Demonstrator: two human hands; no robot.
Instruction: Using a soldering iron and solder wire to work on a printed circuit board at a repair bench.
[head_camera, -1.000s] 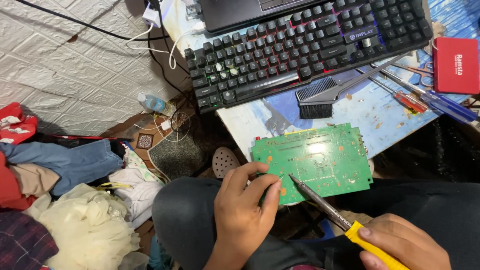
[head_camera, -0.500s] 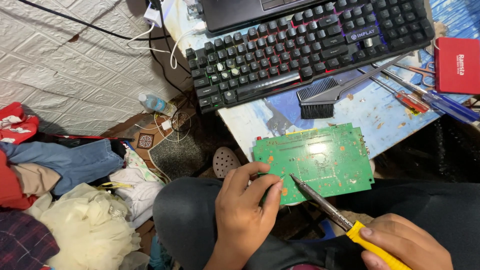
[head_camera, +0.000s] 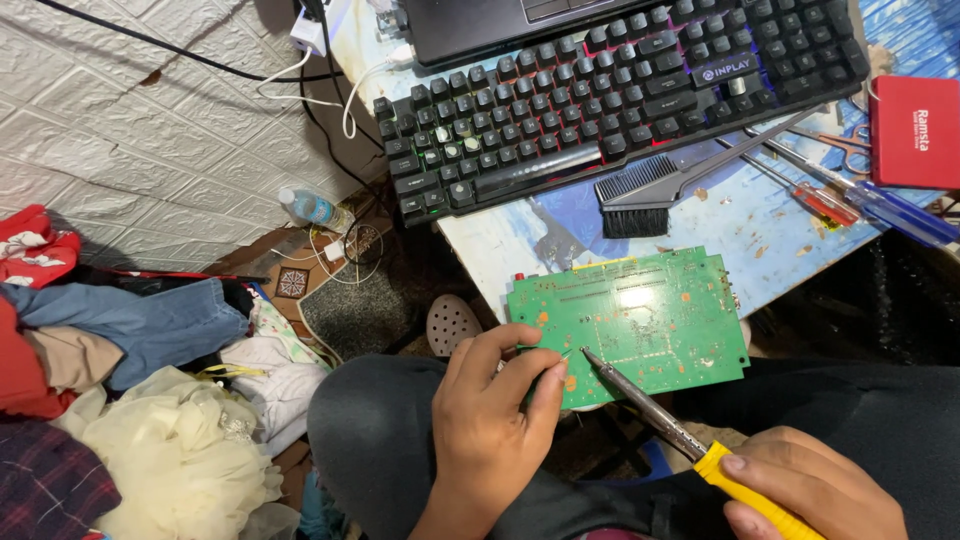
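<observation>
**Soldering iron tip on a green circuit board held over the lap**

Pinching the near-left edge of the green circuit board (head_camera: 640, 320), the left hand (head_camera: 495, 425) has its thumb and forefinger pressed together on the board's rim, with what looks like a thin strand of solder wire running from the fingertips toward the iron's tip. The board lies flat just beyond that hand, half resting on the person's dark-trousered knee and half against the edge of the bench (head_camera: 760, 235).

The right hand (head_camera: 810, 490) is curled around the yellow handle of a soldering iron (head_camera: 650, 405), whose metal shaft slants up and left so that its tip touches the board right beside the left fingertips.

Beyond both hands, on the bench, lie a black brush (head_camera: 660, 190), a black keyboard (head_camera: 610, 95), screwdrivers (head_camera: 850, 195) and a red box (head_camera: 915, 130). Left of the left hand, clothes (head_camera: 130, 400) are heaped on the floor, with a small bottle (head_camera: 312, 208) further off.

The board looks light, thin and stiff, yet likely fragile: its face carries fine tracks and joints, so the bare rim seems the safest place to grip. The iron's shaft is probably hot; only the yellow handle is fit to hold.
</observation>
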